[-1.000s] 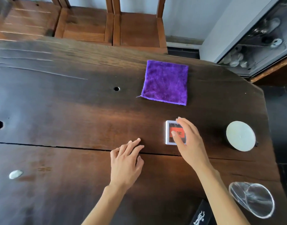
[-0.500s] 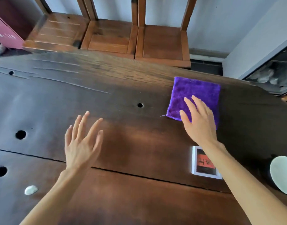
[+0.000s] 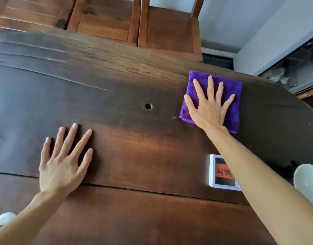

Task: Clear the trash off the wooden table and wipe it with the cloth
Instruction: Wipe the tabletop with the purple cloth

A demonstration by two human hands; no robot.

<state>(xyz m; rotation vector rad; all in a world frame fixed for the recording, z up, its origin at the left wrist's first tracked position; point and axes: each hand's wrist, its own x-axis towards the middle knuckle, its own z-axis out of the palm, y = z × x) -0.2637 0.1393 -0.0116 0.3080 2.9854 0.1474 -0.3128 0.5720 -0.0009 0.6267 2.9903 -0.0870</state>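
Dark wooden table (image 3: 127, 156) with a soft sheen and rough cracked grain, fluffy purple cloth (image 3: 231, 96) with a matt pile, glossy small box (image 3: 221, 172), smooth varnished wooden chairs (image 3: 166, 27)

A forearm (image 3: 240, 167) covers the right side of the white card (image 3: 218, 172); right of that card, the frame edge cuts a pale round dish (image 3: 308, 183).

Dark brown surface (image 3: 116, 96) with streaky grain, warming to reddish brown at the middle. Vivid purple cloth (image 3: 230, 89), plain and fuzzy. White-bordered box (image 3: 221, 172), black face with a red band bearing black script. Pale greenish-white round dish (image 3: 308, 183). Reddish-orange wooden chairs (image 3: 169, 30). Small off-white scrap (image 3: 5, 218).
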